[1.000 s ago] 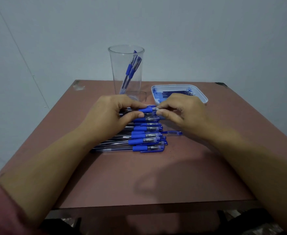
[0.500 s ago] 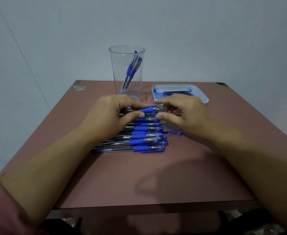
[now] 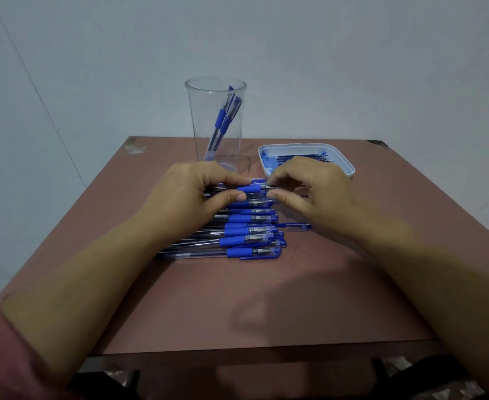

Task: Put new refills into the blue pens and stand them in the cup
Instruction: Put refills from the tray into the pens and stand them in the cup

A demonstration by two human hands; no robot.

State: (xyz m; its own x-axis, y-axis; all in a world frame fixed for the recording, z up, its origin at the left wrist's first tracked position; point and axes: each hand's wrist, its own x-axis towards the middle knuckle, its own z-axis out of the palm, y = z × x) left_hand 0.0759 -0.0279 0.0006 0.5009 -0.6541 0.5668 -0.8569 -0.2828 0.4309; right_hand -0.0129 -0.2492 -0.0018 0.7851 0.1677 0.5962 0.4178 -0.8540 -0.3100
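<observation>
The left hand (image 3: 185,194) pinched a pen (image 3: 252,188) by its blue grip, thumb below and forefinger above, just over the far end of the pile (image 3: 246,232) of pens lying side by side on the table (image 3: 266,298). The right hand (image 3: 309,189) met it from the other side, its curled thumb and forefinger closed on the pen's tip end; whether they held the nose piece or the refill was too small to tell. The two hands were almost touching. A loose cap (image 3: 296,226) lay just right of the pile. Behind the left hand stood the clear cup (image 3: 215,125) with two pens leaning inside, and behind the right hand sat the tray (image 3: 341,160) of refills.
</observation>
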